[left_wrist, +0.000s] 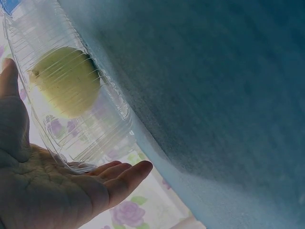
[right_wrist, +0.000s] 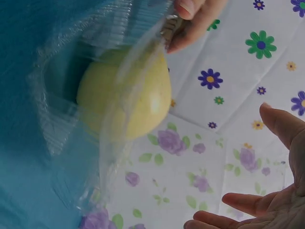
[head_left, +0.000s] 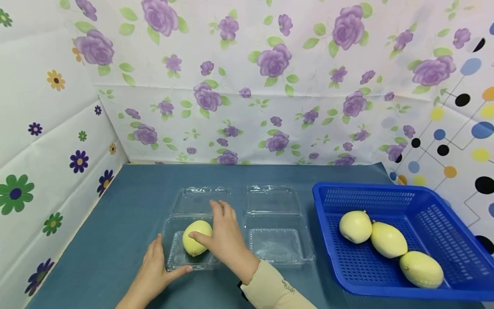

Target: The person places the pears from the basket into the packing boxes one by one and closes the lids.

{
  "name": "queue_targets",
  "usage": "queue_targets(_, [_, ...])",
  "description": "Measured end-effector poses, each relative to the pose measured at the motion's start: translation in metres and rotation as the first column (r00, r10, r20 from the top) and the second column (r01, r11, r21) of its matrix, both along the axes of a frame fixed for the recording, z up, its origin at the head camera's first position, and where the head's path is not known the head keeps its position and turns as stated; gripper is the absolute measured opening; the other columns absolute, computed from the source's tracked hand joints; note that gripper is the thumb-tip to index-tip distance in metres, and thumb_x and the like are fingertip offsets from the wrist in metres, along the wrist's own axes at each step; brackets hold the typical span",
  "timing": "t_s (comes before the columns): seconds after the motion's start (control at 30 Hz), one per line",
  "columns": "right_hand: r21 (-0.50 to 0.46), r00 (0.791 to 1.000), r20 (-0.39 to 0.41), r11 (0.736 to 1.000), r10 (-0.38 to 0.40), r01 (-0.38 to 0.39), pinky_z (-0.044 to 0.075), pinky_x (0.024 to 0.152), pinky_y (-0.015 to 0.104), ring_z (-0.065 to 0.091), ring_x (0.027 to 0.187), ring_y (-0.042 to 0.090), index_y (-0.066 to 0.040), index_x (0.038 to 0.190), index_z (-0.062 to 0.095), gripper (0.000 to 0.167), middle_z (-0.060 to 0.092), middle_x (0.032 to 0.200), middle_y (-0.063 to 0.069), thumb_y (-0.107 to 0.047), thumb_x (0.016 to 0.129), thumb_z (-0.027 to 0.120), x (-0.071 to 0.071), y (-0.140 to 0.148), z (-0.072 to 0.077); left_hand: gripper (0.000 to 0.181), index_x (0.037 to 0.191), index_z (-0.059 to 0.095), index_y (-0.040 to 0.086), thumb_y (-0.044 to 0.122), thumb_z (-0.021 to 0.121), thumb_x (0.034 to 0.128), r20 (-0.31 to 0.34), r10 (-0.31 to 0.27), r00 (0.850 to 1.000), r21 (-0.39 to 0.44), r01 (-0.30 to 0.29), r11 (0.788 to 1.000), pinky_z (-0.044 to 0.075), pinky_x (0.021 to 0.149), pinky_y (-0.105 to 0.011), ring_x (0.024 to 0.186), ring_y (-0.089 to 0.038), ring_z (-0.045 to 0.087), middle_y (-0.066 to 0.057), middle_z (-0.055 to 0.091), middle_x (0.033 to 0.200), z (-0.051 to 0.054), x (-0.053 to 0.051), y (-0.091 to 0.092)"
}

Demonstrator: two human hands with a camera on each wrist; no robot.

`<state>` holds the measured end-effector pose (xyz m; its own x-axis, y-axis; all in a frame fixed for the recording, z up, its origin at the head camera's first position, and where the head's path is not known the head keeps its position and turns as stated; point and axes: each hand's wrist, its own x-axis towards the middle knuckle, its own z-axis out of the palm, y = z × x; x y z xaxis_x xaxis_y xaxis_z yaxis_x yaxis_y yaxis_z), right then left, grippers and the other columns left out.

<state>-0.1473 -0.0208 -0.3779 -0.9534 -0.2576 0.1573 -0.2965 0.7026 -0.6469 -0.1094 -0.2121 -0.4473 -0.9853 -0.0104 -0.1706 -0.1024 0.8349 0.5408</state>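
One pale yellow fruit [head_left: 193,246] sat inside an open clear container [head_left: 177,256], left of centre in the lower part of the head view. Over it hovered the right hand [head_left: 227,235], its fingers and thumb spread apart and, in the right wrist view, clear of the fruit. The left hand [head_left: 152,265] lay against the container's left side, fingers straight, thumb held apart from them. Just to the right, a second clear container [head_left: 275,245] stood on the bench [head_left: 104,244]; at lower right, a blue basket [head_left: 362,262] held three similar fruits [head_left: 389,239].
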Motion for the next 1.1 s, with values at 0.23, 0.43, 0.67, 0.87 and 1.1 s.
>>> queue_targets(0.23, [-0.003, 0.998, -0.039, 0.999, -0.039, 0.039, 0.045, 0.097, 0.050, 0.038, 0.132, 0.035, -0.005, 0.144, 0.035, 0.081, 0.037, 0.144, 0.020, -0.041, 0.082, 0.074, 0.000, 0.012, 0.004, 0.131, 0.142, 0.000, -0.021, 0.060, 0.074, 0.0703, 0.003, -0.002, 1.000, -0.002, 0.002, 1.000, 0.031, 0.095, -0.072, 0.127, -0.064, 0.019, -0.046, 0.013, 0.141, 0.000, -0.001, 0.001])
queue_targets(0.43, [-0.031, 0.997, -0.037, 0.997, -0.069, 0.068, 0.045, 0.096, 0.052, 0.037, 0.133, 0.037, -0.005, 0.144, 0.035, 0.079, 0.034, 0.146, 0.021, -0.039, 0.083, 0.073, 0.003, 0.025, 0.003, 0.132, 0.142, 0.001, -0.021, 0.061, 0.074, 0.0699, 0.006, 0.002, 1.000, 0.001, -0.002, 1.000, 0.031, 0.095, -0.072, 0.127, -0.064, 0.019, -0.046, 0.013, 0.141, -0.001, 0.000, 0.003])
queue_targets(0.67, [-0.075, 0.992, -0.052, 0.991, -0.111, 0.107, 0.044, 0.096, 0.053, 0.035, 0.133, 0.039, -0.004, 0.143, 0.036, 0.078, 0.034, 0.145, 0.023, -0.036, 0.083, 0.074, 0.005, 0.040, 0.003, 0.131, 0.143, 0.000, -0.020, 0.060, 0.075, 0.0703, -0.002, 0.000, 1.000, 0.007, 0.000, 1.000, 0.028, 0.098, -0.071, 0.129, -0.062, 0.017, -0.046, 0.011, 0.142, 0.001, 0.001, 0.000])
queue_targets(0.87, [-0.098, 0.985, -0.054, 0.983, -0.163, 0.158, 0.043, 0.097, 0.054, 0.034, 0.134, 0.039, -0.005, 0.143, 0.037, 0.078, 0.033, 0.146, 0.022, -0.037, 0.083, 0.074, 0.007, 0.054, 0.002, 0.131, 0.143, 0.000, -0.020, 0.060, 0.075, 0.0703, -0.019, -0.002, 1.000, 0.003, 0.002, 1.000, 0.027, 0.100, -0.071, 0.130, -0.061, 0.017, -0.045, 0.012, 0.142, 0.001, 0.002, 0.000])
queue_targets(1.1, [-0.095, 0.979, -0.062, 0.977, -0.195, 0.188, 0.043, 0.097, 0.056, 0.034, 0.134, 0.040, -0.004, 0.143, 0.037, 0.078, 0.034, 0.145, 0.022, -0.036, 0.083, 0.074, 0.012, 0.069, 0.000, 0.131, 0.142, 0.002, -0.021, 0.060, 0.075, 0.0700, -0.038, -0.011, 0.999, -0.001, 0.011, 1.000, 0.027, 0.100, -0.070, 0.129, -0.061, 0.019, -0.045, 0.015, 0.142, 0.000, 0.002, 0.001])
